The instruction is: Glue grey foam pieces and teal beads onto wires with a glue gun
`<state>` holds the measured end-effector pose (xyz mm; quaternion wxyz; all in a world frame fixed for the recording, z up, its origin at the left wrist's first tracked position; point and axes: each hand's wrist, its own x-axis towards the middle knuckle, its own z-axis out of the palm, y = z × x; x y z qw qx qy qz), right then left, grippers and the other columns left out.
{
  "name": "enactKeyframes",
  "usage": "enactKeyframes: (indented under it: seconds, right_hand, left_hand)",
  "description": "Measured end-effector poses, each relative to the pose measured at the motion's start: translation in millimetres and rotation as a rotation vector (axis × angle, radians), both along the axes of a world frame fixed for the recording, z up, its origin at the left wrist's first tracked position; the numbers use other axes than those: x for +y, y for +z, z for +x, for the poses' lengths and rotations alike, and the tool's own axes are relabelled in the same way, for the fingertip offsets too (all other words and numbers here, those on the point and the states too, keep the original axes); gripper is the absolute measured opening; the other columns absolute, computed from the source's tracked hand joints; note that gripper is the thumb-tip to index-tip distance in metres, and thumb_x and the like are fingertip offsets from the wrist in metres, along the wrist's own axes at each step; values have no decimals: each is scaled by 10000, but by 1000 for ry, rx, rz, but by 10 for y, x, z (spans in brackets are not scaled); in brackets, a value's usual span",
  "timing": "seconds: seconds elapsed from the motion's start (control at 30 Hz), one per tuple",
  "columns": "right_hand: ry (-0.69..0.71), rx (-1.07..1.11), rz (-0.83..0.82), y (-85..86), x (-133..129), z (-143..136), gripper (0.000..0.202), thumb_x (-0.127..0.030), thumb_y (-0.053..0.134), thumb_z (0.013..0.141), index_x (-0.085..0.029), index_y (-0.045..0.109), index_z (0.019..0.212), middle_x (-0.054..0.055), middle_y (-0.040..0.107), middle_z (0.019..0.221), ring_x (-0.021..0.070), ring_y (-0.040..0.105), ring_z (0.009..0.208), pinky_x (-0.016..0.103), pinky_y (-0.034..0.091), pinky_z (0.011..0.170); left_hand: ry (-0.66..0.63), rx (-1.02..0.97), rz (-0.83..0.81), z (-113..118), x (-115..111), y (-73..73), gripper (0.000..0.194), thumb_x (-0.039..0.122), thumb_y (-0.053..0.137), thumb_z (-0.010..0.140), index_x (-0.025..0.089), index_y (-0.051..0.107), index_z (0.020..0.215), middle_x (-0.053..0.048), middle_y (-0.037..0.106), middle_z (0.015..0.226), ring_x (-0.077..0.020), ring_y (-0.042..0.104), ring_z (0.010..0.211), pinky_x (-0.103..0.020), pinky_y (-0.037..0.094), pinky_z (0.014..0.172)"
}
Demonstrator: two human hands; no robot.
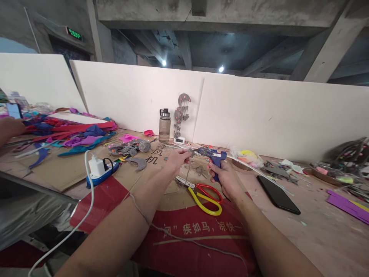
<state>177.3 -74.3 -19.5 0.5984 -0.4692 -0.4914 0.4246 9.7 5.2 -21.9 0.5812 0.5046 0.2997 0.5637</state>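
My right hand (223,175) is wrapped round the handle of a blue glue gun (216,159), whose nozzle points left. Just in front of the nozzle, my left hand (177,161) pinches a small grey piece (191,152), with grey yarn hanging below it. The yarn (196,242) also runs across my left forearm and over the red cardboard (184,217). Scissors (206,198) with one red and one yellow handle lie below my hands. A grey crescent (138,163) and a ball of grey yarn (144,146) are to the left.
A bottle (164,126) and a grey moon ornament (183,107) stand by the white boards (129,96). At left are a blue power socket (106,172), coloured scraps (83,134) and another person's hand (11,129). A black phone (278,194) lies right.
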Motion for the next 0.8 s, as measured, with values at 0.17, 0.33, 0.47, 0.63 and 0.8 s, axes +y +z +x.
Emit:
enactKeyframes:
  seconds: [0.17, 0.33, 0.47, 0.63, 0.8]
  right_hand:
    - [-19, 3, -10, -17, 9, 10, 270, -378, 736, 662, -220, 534, 746, -16, 567, 717, 106, 424, 552, 231, 347, 422]
    - [-23, 12, -7, -3, 3, 1, 296, -384, 741, 651, -225, 533, 788, -22, 566, 712, 99, 405, 536, 231, 342, 418]
    - [-3, 41, 0, 10, -4, -9, 312, -391, 749, 646, -219, 522, 774, -14, 576, 723, 103, 415, 555, 228, 341, 419]
    - [-14, 47, 5, 9, -4, -15, 335, -410, 753, 637, -223, 518, 787, -21, 578, 715, 105, 422, 553, 226, 335, 417]
    - [8, 22, -1, -12, 10, -13, 339, -420, 759, 633, -214, 520, 758, -16, 585, 710, 101, 420, 543, 231, 351, 418]
  left_hand:
    - [36, -37, -20, -6, 11, 12, 238, 287, 797, 590, 124, 627, 617, 26, 529, 539, -62, 454, 473, -237, 392, 530]
    - [55, -69, -28, -20, 30, 14, 269, 307, 811, 570, 123, 623, 622, 29, 526, 546, -66, 459, 474, -240, 390, 520]
    - [58, -29, 7, -17, 5, 19, 280, 332, 814, 570, 126, 630, 615, 23, 535, 553, -66, 456, 485, -238, 386, 519]
    - [120, 99, 103, 10, -16, 11, 242, 341, 779, 612, 141, 645, 638, 32, 525, 522, -70, 448, 462, -232, 341, 487]
    - [127, 82, 93, 8, 18, -8, 240, 338, 779, 599, 146, 641, 642, 34, 539, 548, -69, 455, 463, -233, 375, 498]
